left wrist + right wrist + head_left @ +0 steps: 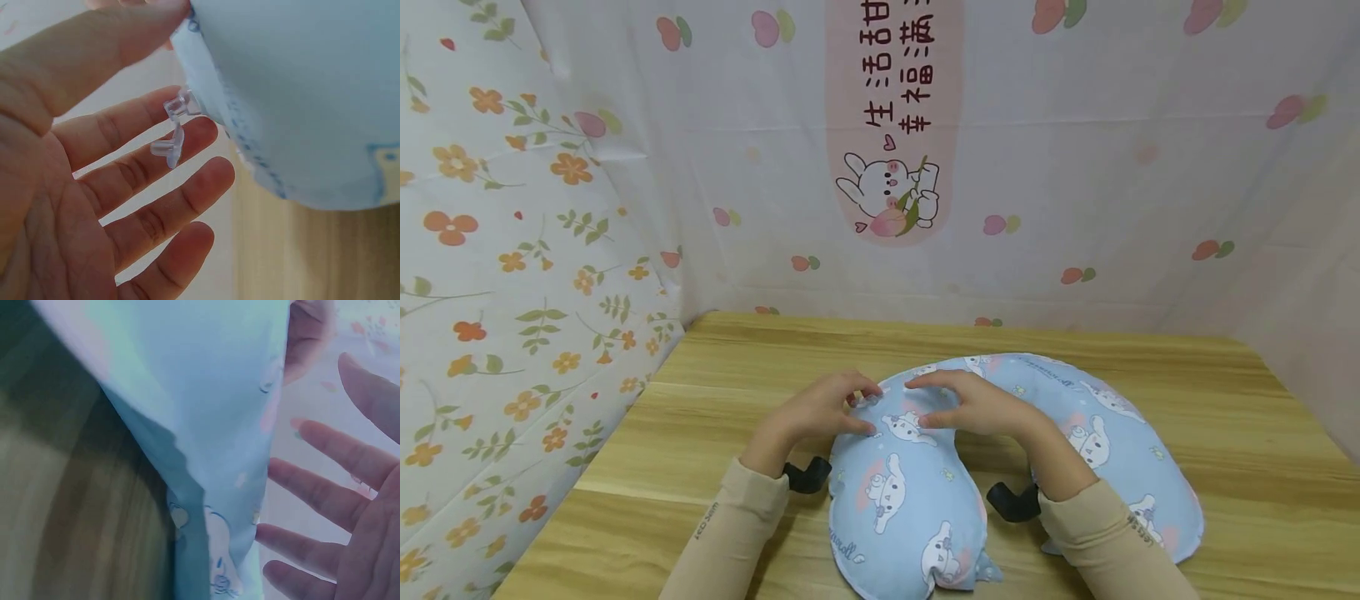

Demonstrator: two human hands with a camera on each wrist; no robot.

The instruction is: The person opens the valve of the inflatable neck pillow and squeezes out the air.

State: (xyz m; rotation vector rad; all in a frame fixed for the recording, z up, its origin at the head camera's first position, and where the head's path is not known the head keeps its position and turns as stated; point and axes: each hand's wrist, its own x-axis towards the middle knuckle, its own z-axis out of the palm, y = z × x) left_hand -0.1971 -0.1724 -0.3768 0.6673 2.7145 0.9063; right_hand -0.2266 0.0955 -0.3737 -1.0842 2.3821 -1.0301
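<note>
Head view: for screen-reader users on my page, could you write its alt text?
A person's left hand and right hand face each other at one arm of a pale blue, curved cushion printed with white cartoon animals. Below is a wood-grain table; behind hangs a white backdrop with a cartoon rabbit.

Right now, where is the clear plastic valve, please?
In the left-wrist view, the valve juts from the left edge of the blue pillow, near the left hand.

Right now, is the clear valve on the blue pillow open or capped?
Open: in the left wrist view, the cap hangs by its strap below the valve, not plugged into it.
</note>
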